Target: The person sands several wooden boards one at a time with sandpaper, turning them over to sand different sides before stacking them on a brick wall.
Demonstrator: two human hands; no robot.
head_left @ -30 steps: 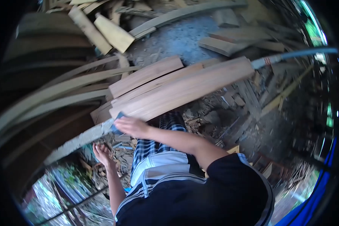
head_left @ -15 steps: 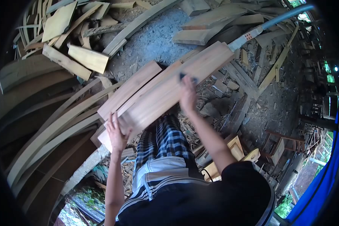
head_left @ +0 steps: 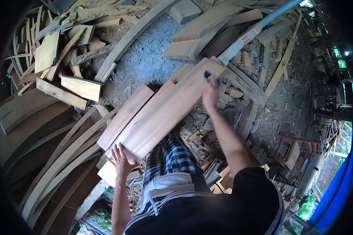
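A: Ground [head_left: 153, 58] under everything: grey dirt, offcuts and shavings beyond both hands. Curved strips [head_left: 55, 156] piled out past the left hand.

B: Largest workpiece?

A: Top plank [head_left: 168, 109], pale, lying on two more planks [head_left: 125, 113] beneath the hands, over the person's checked-trousered lap. Long axis runs diagonally: near end under the left hand [head_left: 119, 156], far end under the right hand [head_left: 211, 91], pointing toward a grey pipe [head_left: 259, 25] just beyond it.

B: Hand states?

A: Left hand flat, fingers spread, pressed on the near end; nothing gripped. Right hand curled over a small dark block [head_left: 208, 74] pressed to the far end.

B: Step?

A: Judged: rubbing the face smooth, stroke at full reach. Next move likely calls for drawing the block along the grain toward the left hand, which must brace the plank against sliding.
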